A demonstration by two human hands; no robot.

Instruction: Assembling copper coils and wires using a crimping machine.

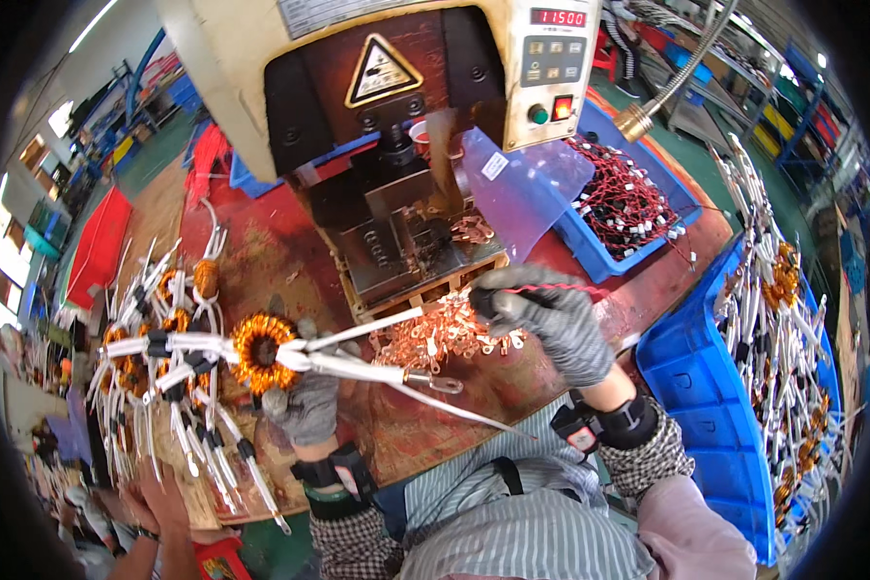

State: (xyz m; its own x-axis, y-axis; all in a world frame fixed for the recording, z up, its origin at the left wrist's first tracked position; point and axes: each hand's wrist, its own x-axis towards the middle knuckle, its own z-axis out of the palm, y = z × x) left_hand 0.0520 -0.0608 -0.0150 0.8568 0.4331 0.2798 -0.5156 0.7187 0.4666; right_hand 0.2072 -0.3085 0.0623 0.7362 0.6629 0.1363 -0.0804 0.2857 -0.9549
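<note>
My left hand point(309, 406), in a grey knit glove, is closed under a copper-wound toroidal coil point(264, 354). White sleeved leads point(348, 363) run out from the coil both ways, and a metal ring lug point(442, 383) caps one on the right. My right hand point(556, 324), gloved the same, has its fingers closed over the copper lug pile. A thin red wire point(551, 287) with a dark end is pinched in it and trails to the right. Loose copper lugs point(435, 338) lie heaped between the hands, before the press die point(401, 246).
A crimping press point(396, 87) with a control panel point(551, 72) stands ahead. Finished-looking coils point(169, 338) pile up on the left. A blue bin point(599, 256) holds red wires at far right; a larger blue bin point(691, 387) holds coils. Another person's hands point(159, 503) show lower left.
</note>
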